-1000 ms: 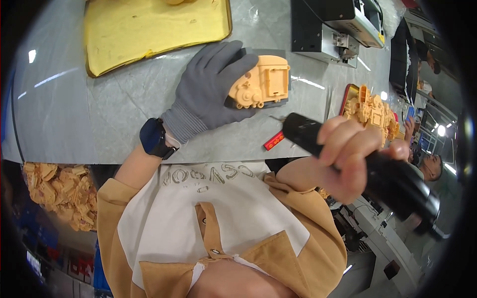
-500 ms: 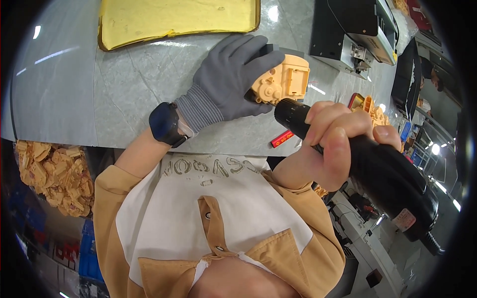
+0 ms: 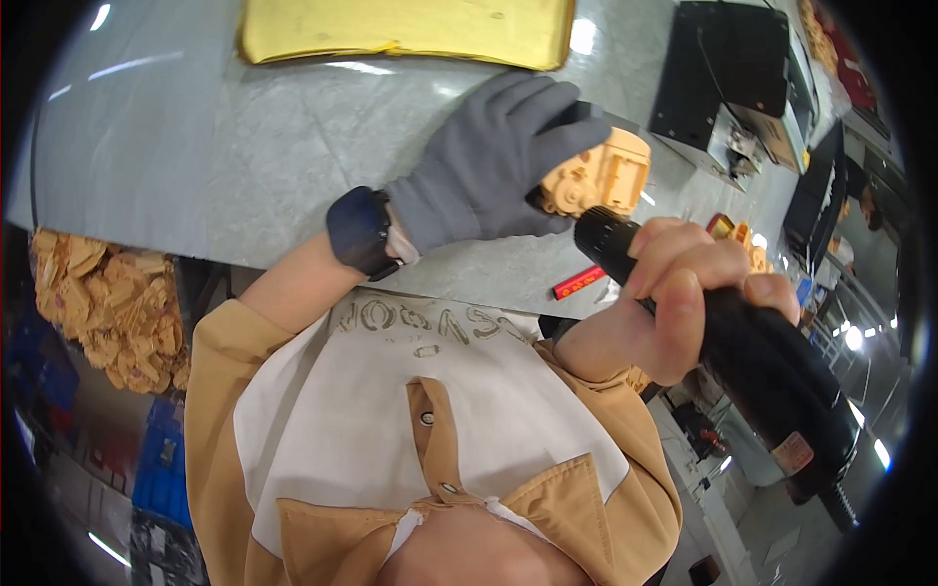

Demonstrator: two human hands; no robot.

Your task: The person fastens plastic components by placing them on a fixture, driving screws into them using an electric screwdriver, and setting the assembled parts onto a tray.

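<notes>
My gloved left hand (image 3: pixel 489 161) curls around an orange plastic housing (image 3: pixel 618 176), between 1 and 2 o'clock over the glossy grey table (image 3: pixel 303 146). My bare right hand (image 3: pixel 699 288) wraps a black electric screwdriver (image 3: pixel 782 366), nose just beside the housing. From there, a yellow tray (image 3: pixel 410 29) lies at 10, a black boxy machine (image 3: pixel 723 78) at 2. Orange parts (image 3: pixel 112 317) heap at my 9.

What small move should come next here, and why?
Probably the right hand should press the black driver gently along its axis: the driver's nose is right at the lower edge of the orange plastic part, which the gloved left hand grips. Whether the bit is seated cannot be seen.
</notes>
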